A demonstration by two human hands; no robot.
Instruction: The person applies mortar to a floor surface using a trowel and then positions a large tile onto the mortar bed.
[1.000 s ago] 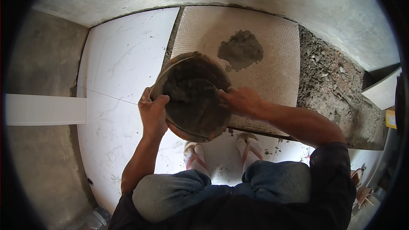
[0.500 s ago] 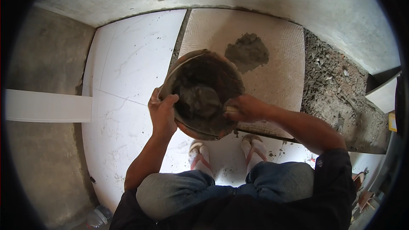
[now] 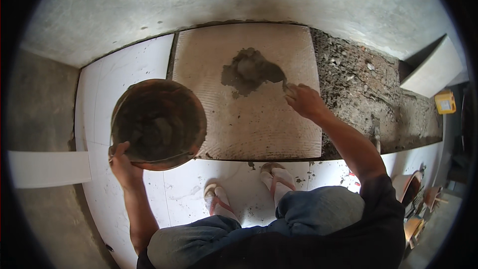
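the left hand [image 3: 124, 165] clasps the near-left rim of a bucket [image 3: 191, 112] at left. the right hand [image 3: 303, 101] has fingers closed around a trowel [image 3: 277, 74], by the right edge of mortar [image 3: 239, 75] on a tile [image 3: 259, 132].

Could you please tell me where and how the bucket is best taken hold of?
Probably at the near-left rim of the bucket, coming from the left, where the left hand grips it: its mouth opens upward, leaving the round edge free for a thumb inside.
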